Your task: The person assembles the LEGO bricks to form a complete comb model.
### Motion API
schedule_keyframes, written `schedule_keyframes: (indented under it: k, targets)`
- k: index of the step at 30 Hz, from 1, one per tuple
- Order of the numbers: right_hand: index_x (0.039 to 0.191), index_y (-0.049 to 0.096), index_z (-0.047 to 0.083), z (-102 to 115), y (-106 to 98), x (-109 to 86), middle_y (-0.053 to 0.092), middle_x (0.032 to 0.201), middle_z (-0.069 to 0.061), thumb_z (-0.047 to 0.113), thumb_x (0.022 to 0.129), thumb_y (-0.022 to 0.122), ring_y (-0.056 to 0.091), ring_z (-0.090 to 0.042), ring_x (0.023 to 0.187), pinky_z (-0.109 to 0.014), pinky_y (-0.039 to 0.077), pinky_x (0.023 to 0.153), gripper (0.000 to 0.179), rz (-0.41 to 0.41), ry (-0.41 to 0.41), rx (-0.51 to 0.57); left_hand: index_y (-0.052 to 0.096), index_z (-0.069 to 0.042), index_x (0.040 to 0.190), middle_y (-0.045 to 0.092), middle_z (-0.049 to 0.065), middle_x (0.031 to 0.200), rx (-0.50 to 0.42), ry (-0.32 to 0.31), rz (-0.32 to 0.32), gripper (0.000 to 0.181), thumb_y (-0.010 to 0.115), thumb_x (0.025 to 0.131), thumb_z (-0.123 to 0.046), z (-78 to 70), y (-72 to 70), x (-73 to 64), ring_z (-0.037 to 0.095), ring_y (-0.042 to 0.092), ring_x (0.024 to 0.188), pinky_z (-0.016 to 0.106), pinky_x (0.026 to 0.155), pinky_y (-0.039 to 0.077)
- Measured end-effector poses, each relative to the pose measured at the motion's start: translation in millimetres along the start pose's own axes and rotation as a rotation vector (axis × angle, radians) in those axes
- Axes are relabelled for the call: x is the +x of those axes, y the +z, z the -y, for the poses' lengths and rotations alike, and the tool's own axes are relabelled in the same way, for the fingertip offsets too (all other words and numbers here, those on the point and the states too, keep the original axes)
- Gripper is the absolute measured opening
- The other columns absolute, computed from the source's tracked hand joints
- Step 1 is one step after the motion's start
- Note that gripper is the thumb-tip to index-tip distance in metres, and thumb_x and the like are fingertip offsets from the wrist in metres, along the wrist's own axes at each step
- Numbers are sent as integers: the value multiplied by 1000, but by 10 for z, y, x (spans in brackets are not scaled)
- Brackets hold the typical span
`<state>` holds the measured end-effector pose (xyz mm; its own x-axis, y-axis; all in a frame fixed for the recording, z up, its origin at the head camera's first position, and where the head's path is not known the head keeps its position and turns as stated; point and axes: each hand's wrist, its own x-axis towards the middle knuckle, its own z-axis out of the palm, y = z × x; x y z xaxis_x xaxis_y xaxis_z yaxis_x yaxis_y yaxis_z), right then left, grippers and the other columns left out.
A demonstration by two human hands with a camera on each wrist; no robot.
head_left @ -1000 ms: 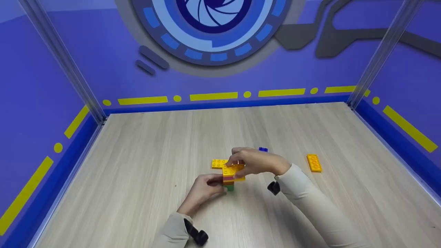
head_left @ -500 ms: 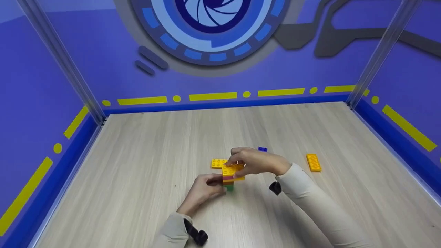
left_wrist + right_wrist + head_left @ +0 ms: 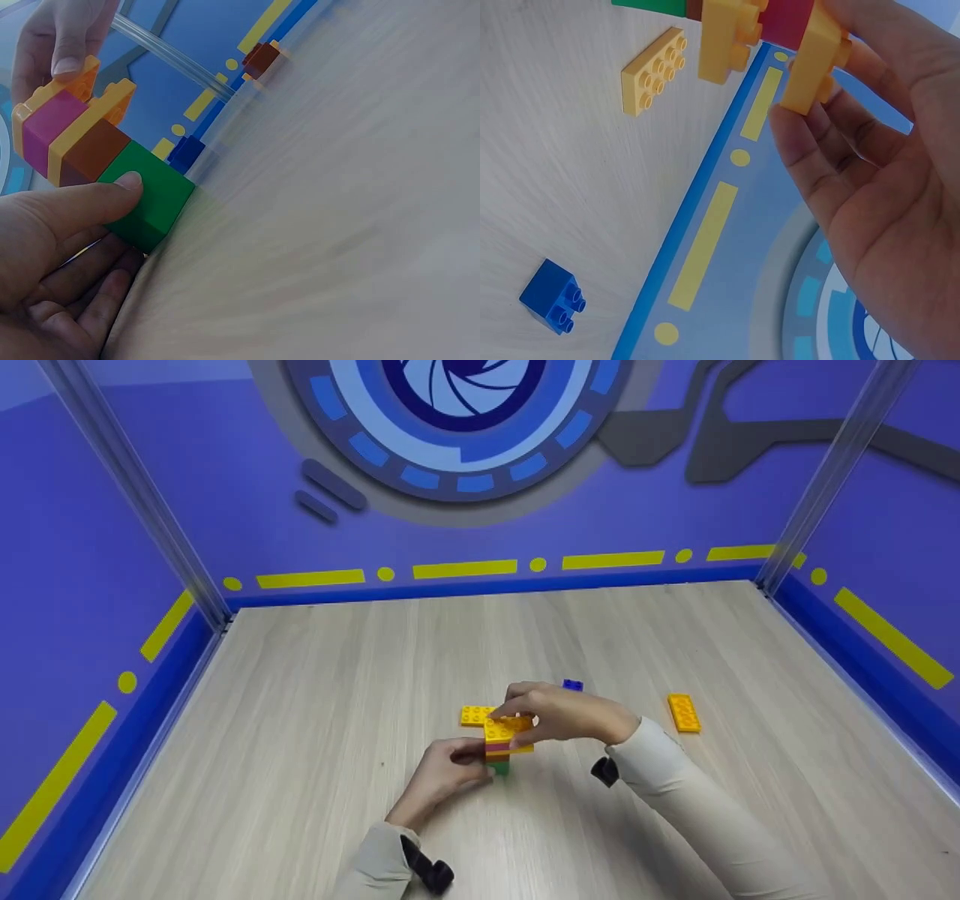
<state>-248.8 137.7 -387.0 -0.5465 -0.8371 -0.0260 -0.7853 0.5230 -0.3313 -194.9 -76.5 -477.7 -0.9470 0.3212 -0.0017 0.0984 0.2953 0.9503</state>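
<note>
A small tower of toy building bricks stands on the table. At its foot is a green brick (image 3: 154, 199), then a brown brick (image 3: 97, 148), a yellow plate (image 3: 69, 142), a magenta brick (image 3: 56, 124) and a top yellow plate (image 3: 501, 729). My left hand (image 3: 444, 780) grips the tower low down, thumb against the green brick's face in the left wrist view. With thumb and fingers, my right hand (image 3: 570, 712) pinches the top yellow plate; in the right wrist view the fingertips (image 3: 791, 131) sit at its end. Both yellow plates jut out toward the right hand's side.
Behind the tower lies a loose yellow brick (image 3: 474, 716). A blue brick (image 3: 573, 685) sits past the right hand, and another yellow brick (image 3: 684, 714) lies farther right. The left wrist view shows a brown brick (image 3: 261, 60) with yellow parts beside it. Printed panels wall the table.
My right hand and wrist have shifted slightly to the right, with the fingers still on the top yellow plate. The left hand and the tower look unchanged.
</note>
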Motion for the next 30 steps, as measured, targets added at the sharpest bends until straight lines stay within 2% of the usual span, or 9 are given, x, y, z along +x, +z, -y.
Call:
schedule_keyframes:
  k: [2,9,17,21,26,30]
  targets:
    - [127,63,11,-2,-1,-8,62,106,-3,32,86,70,54,-12,86,-20,52,75,46,-3,-2,0,66,-1,119,68,15,117,-2,-7,-3,39,71,80,-3,23,3,10,32,62,112,47,100,48]
    - [126,64,12,-10,-7,-19,62,108,-3,33,86,70,55,-12,88,-21,53,78,45,4,0,12,67,-9,120,69,7,118,-1,-5,-4,42,75,79,-11,256,12,100,23,63,112,42,100,49]
    - [125,65,12,-8,-23,-22,62,108,-3,29,88,69,56,-12,90,-23,53,79,41,14,14,22,67,-10,119,69,6,117,-12,-6,2,42,76,78,-11,287,9,122,23,62,112,42,100,48]
    - [124,65,11,-8,-30,-22,62,108,-3,25,88,70,57,-13,90,-23,54,80,39,9,7,27,67,-8,119,70,8,117,-5,-8,-3,40,75,79,-8,244,12,112,24,63,112,43,101,48]
    - [123,66,11,-15,-28,-25,62,107,-4,24,87,70,56,-13,89,-22,54,80,38,9,10,36,67,-2,118,69,14,117,-15,-7,0,39,72,79,-2,35,-8,22,30,62,111,46,100,48]
    - [123,66,11,-33,-22,-29,62,107,-3,24,87,71,56,-12,89,-21,54,79,38,10,10,39,67,-2,118,69,14,116,-40,-29,3,38,70,79,-1,-89,-23,-41,29,63,109,42,98,50]
